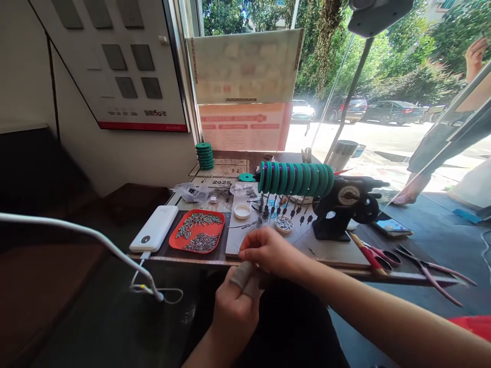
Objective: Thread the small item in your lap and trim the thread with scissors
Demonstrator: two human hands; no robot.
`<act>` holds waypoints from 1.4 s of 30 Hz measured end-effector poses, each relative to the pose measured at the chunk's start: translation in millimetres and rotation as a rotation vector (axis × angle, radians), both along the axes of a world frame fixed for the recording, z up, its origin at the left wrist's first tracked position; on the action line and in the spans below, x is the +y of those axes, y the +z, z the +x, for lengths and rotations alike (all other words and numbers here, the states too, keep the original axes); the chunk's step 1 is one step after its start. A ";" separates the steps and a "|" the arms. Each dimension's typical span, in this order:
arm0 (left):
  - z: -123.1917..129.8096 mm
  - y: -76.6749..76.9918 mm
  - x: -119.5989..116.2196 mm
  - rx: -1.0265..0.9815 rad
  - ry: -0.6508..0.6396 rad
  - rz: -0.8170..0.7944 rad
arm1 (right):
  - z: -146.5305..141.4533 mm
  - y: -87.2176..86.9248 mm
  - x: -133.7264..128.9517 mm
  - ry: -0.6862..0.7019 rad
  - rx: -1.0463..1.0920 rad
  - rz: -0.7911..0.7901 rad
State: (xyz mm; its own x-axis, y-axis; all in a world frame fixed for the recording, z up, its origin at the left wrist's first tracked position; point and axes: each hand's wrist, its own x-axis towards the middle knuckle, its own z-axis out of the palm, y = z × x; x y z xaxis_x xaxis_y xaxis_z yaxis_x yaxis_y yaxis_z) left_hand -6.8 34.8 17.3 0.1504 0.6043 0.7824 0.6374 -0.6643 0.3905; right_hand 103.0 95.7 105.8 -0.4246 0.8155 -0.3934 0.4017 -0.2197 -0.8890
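Observation:
My left hand (237, 301) is low in front of the table edge, its fingers curled, with greyish covers on some of them. Right above it, my right hand (268, 250) is pinched close to the left fingertips. Whatever lies between the fingers is too small or hidden to name. Just beyond are a white round dish (242, 211) and a small dish of silvery beads (284, 224). A red tray (176, 240) to the left holds small metal tubes and tiny metal parts. Behind the hands, a row of green discs (295, 179) sits on a black hand-cranked machine (333, 220), with dark-ended strands hanging below.
A white power bank (155, 227) with a cable lies at the left. Scissors (383, 255) and pliers (429, 273) rest at the right edge. A stack of green discs (204, 156) stands at the back. Outside the glass, a person (433, 128) is at the right.

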 end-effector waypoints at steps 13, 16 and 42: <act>1.1 27.5 5.3 -1.220 -0.435 -1.637 | 56.3 -79.6 -63.1 0.171 -0.470 1.764; 2.9 28.0 2.5 -1.222 -0.432 -1.645 | 47.5 -90.4 -65.3 0.060 -0.384 1.651; -3.5 17.7 -5.0 -0.225 -0.211 -0.619 | 18.8 -8.4 -22.8 -0.034 -0.073 0.135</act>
State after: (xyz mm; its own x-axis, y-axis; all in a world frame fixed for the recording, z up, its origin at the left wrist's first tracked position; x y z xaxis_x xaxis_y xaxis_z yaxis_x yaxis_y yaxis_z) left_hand -10.4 29.9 35.0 0.1882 0.9255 0.3286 0.3786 -0.3771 0.8453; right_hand 121.9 72.9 97.3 -0.3696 0.8766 -0.3081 0.4609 -0.1149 -0.8800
